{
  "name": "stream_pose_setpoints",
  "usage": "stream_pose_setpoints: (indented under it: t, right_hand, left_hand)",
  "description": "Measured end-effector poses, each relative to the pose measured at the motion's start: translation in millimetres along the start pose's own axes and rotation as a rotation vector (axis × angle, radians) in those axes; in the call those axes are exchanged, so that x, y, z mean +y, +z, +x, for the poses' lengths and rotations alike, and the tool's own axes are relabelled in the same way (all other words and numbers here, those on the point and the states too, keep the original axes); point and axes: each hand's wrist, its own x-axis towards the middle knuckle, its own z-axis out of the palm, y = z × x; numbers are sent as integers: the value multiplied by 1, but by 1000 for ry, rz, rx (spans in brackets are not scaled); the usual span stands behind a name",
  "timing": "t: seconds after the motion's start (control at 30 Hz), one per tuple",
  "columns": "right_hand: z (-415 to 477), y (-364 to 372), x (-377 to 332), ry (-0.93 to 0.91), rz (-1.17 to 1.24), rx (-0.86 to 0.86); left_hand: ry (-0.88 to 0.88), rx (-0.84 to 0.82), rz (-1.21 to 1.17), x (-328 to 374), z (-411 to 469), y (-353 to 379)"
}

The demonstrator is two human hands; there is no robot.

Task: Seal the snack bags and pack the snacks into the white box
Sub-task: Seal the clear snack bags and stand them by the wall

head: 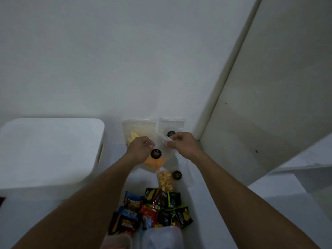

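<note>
Head view: both grips are on one clear snack bag (155, 163) holding orange pieces and a round black label, over the middle of the bench (197, 212) toward its far edge. Left grip (140, 148) is clenched on the bag's top left corner, fingers curled and thumb pinching the film. Right grip (179, 142) pinches the top right edge, with crinkled film between thumb and fingers. Cannot tell whether the seal is closed.

Yellow-chip bag (136, 131) and a nearly clear bag (170, 124) are at the far edge, against the wall. Puff bag (165, 180) lies just nearer than the held bag. Pile of small wrapped snacks (152, 209) sits toward the near edge. White box (50, 150) is at the left edge, well apart from the held bag.
</note>
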Motion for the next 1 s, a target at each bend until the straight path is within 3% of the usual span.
stream_pose_setpoints:
  t: [0.3,0.57,1.0]
  right_hand:
    - [-66,-7,-97,-215,129,63]
    - [-111,-18,-179,-383,168,29]
    - [-151,-28,-251,-523,164,21]
  left_hand:
    - [-35,18,-322,67,-69,-76]
    - [231,128,-391,128,-118,-143]
    - [433,230,-459,191,-157,-188]
